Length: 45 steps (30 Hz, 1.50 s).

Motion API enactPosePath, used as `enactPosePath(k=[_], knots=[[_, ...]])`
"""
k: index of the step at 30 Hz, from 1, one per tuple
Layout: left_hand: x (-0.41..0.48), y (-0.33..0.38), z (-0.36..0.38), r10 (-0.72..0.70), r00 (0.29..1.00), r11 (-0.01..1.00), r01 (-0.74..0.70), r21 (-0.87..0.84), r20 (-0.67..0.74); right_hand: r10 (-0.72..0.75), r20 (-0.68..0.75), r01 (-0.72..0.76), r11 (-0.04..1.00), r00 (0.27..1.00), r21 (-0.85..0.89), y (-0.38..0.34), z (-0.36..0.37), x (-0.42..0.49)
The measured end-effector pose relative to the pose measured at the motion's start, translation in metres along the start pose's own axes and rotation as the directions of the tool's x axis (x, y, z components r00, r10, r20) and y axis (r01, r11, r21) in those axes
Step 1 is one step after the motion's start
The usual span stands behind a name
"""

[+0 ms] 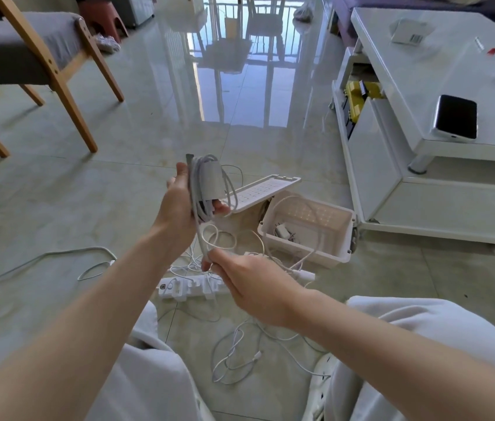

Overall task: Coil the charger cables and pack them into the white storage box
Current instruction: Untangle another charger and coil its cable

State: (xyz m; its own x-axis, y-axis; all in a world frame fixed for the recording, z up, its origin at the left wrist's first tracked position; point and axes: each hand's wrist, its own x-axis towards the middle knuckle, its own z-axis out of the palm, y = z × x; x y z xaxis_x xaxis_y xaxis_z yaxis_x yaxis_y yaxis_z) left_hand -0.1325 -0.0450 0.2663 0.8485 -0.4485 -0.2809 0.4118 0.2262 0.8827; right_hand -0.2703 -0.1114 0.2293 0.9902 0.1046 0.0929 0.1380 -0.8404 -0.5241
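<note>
Floor: one box; left hand, right hand grip one cable.

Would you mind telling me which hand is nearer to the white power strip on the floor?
Right. The right hand pinches the cable tail just above the power strip; the left hand grips the cable coil higher up, farther away.

The white perforated plastic lid stands tilted at 10 o'clock of the white plastic storage box; the white power strip lies on the floor at its 8 o'clock. At its 2 o'clock, the black phone lies on the glossy white low table.
</note>
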Motion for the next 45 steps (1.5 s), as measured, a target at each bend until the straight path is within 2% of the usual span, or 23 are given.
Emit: enactPosePath(k=[3, 7, 11, 16, 18, 21, 23, 25, 27, 29, 32, 35, 37, 38, 42, 45], knots=[[-0.005, 0.006, 0.0, -0.112, 0.988, 0.982, 0.126, -0.14, 0.106, 0.084, -0.001, -0.084, 0.996, 0.996, 0.023, 0.006, -0.006, 0.003], [-0.011, 0.014, -0.003, -0.181, 0.951, 0.965, 0.221, -0.144, 0.249, 0.153, 0.055, -0.154, 0.988, 0.987, 0.019, 0.016, -0.021, 0.008], [-0.011, 0.02, -0.016, -0.24, 0.93, 0.966, 0.256, -0.022, 0.278, 0.156, 0.144, -0.171, 0.98, 0.977, 0.102, 0.027, -0.036, 0.008], [-0.017, 0.027, -0.024, -0.333, 0.871, 0.94, 0.275, 0.203, 0.36, 0.192, 0.194, -0.229, 0.955, 0.962, 0.189, 0.037, -0.049, 0.007], [-0.018, 0.029, -0.028, -0.371, 0.845, 0.907, 0.241, 0.345, 0.384, 0.215, 0.177, -0.249, 0.948, 0.96, 0.198, 0.044, -0.053, 0.008], [-0.021, 0.028, -0.032, -0.414, 0.864, 0.749, 0.144, 0.647, 0.287, 0.272, 0.108, -0.29, 0.929, 0.956, 0.232, 0.053, -0.059, 0.008], [-0.02, 0.022, -0.032, -0.353, 0.907, 0.595, 0.028, 0.803, 0.23, 0.3, 0.058, -0.305, 0.924, 0.952, 0.23, 0.057, -0.061, 0.008], [-0.017, 0.012, -0.032, -0.255, 0.929, 0.434, -0.137, 0.89, 0.267, 0.327, 0.029, -0.326, 0.927, 0.945, 0.183, 0.059, -0.061, 0.008], [-0.014, 0.004, -0.034, -0.177, 0.933, 0.257, -0.265, 0.93, 0.314, 0.362, 0.021, -0.361, 0.923, 0.932, 0.136, 0.06, -0.059, 0.008], [-0.011, -0.002, -0.035, -0.062, 0.94, 0.1, -0.328, 0.939, 0.335, 0.386, 0.012, -0.383, 0.91, 0.923, 0.158, 0.059, -0.058, 0.009], [-0.012, -0.007, -0.03, 0.083, 0.915, -0.028, -0.394, 0.919, 0.395, 0.405, -0.04, -0.386, 0.892, 0.913, 0.236, 0.052, -0.059, 0.01], [-0.012, -0.012, -0.023, 0.185, 0.906, -0.092, -0.369, 0.925, 0.38, 0.395, -0.045, -0.365, 0.883, 0.918, 0.295, 0.038, -0.054, 0.01], [-0.011, -0.014, -0.019, 0.249, 0.896, -0.079, -0.36, 0.93, 0.368, 0.378, -0.01, -0.345, 0.856, 0.926, 0.385, 0.027, -0.045, 0.007], [-0.011, -0.015, -0.017, 0.273, 0.896, -0.03, -0.355, 0.934, 0.35, 0.365, -0.005, -0.328, 0.844, 0.931, 0.425, 0.021, -0.04, 0.006], [-0.012, -0.018, -0.01, 0.339, 0.917, 0.262, -0.308, 0.915, 0.212, 0.302, -0.014, -0.261, 0.844, 0.953, 0.469, 0.01, -0.023, 0.002], [-0.012, -0.019, -0.004, 0.376, 0.912, 0.478, -0.341, 0.81, 0.162, 0.266, -0.035, -0.221, 0.862, 0.963, 0.457, 0.002, -0.017, 0.001]])
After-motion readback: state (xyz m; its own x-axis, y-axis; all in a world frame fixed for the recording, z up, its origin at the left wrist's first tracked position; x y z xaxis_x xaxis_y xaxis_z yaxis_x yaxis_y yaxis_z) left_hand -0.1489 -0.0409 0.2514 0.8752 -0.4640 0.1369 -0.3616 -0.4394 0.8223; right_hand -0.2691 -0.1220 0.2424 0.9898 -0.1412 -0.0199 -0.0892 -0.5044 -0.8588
